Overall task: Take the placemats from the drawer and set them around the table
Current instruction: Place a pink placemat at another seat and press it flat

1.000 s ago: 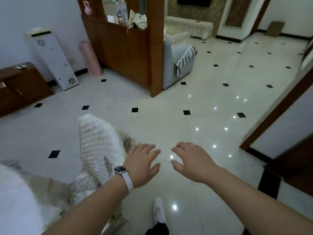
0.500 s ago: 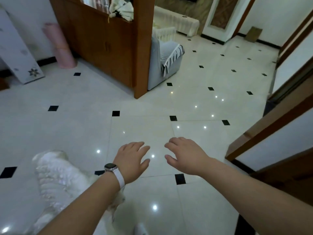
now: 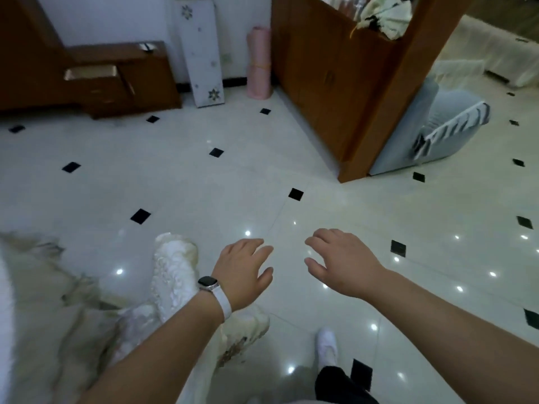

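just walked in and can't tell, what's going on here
A person stands on the tiled floor, left hand and right hand held out in front, open and empty. A drawer in the low wooden cabinet across the room is pulled open. What lies inside it cannot be told.

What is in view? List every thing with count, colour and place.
drawer: one, open, pale inside, upper left
cabinet: one, brown, holds the drawer
panel: one, white with flowers, leaning on the wall
roll: one, pink, upright right of the panel
partition: one, brown wood, upper middle
armchair: one, grey, behind the partition
chair: one, white quilted cover, lower left
floor: pale tiles, black diamonds
watch: one, white strap, left wrist
shoe: one, white, bottom middle
left hand: open, empty, over the floor
right hand: open, empty, beside it
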The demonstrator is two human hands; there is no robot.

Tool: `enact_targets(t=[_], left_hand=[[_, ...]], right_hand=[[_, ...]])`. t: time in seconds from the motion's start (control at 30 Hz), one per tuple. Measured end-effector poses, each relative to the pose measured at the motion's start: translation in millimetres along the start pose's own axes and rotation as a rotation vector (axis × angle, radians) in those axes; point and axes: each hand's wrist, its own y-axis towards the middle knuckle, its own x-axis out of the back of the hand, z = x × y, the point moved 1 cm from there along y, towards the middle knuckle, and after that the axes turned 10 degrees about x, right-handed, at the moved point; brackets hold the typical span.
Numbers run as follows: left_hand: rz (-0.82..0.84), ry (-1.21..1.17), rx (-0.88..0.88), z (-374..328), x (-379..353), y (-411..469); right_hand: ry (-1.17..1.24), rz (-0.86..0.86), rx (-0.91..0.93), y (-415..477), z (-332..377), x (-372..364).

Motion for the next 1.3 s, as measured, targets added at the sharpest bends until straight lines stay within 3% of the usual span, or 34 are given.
enact_targets(t=[0.17, 0.37, 0.53, 0.93, 1.3], left_hand=[[-0.013, 0.084, 0.187, -22.1, 3.0, 45.1], [-0.093, 0.130, 0.247, -63.0, 19.8, 108.6], [-0.157, 0.149, 0.328, -58.4, 34.0, 134.2], [-0.229, 0.086, 0.444, 99.1, 33.0, 234.2], [-0.344, 0.154, 0.480, 263.7, 105.5, 286.4]], right_hand=[[0.007, -0.050, 0.117, 38.6, -74.8, 21.4], [-0.054, -0.070, 0.266, 80.1, -147.6, 40.4], [-0.046, -0.056, 0.378, 129.8, -158.6, 52.3], [-0.077, 0.035, 0.525, 344.1, -132.8, 55.8], [-0.064, 0.028, 0.686, 532.1, -32.0, 97.9]])
